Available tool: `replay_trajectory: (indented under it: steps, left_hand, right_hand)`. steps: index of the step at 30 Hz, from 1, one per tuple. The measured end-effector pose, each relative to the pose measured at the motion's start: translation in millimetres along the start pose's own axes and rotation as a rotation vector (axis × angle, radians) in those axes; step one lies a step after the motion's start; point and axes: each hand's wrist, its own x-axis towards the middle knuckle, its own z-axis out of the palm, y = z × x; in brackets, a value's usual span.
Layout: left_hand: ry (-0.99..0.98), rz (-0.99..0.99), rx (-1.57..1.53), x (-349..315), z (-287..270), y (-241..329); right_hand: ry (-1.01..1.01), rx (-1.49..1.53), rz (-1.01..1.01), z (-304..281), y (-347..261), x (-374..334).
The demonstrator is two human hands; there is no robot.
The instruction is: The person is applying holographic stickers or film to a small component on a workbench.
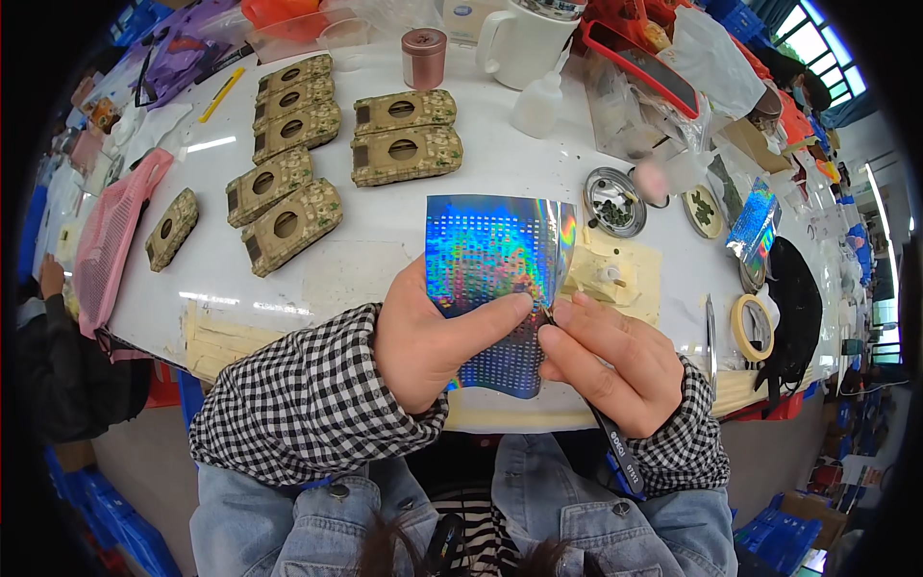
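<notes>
My left hand [423, 348] grips a shiny blue holographic sheet [481, 252] covered in rows of small rectangles, its thumb lying across the front. The sheet bends along its right edge. In my right hand [620, 361] is a pair of black tweezers [615, 440], held by pinched fingers and thumb. Their tips meet the sheet near my left thumb; whether anything sits between them is too small to tell. Beyond my hands, several camouflage model tank hulls [291, 223], each with a round hole on top, stand on the white table [375, 240].
Right of the sheet lie a yellowish pad [639, 284], a metal dish [630, 226] of small green parts, a tape roll [752, 327] and a metal tool [711, 337]. A white mug [524, 48], a pink can [424, 62] and a red-cased phone [639, 67] stand farther back. A pink mesh basket [120, 240] is at left.
</notes>
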Motion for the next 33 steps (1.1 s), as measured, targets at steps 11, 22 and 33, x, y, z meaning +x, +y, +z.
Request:
replay_trajectory:
  steps: [11, 22, 33]
  left_hand:
    - [-0.007, 0.016, 0.057, 0.4, -0.4, 0.3]
    - [0.030, 0.021, -0.017, 2.7, -0.6, 2.5]
    - [0.086, 0.075, -0.028, 7.3, -2.3, 0.7]
  right_hand:
    - [0.008, 0.039, 0.015, -1.6, 2.3, -1.4]
    - [-0.159, -0.022, 0.108, -24.4, -0.6, -36.6]
    - [-0.262, -0.130, 0.204, -13.6, -1.6, -54.2]
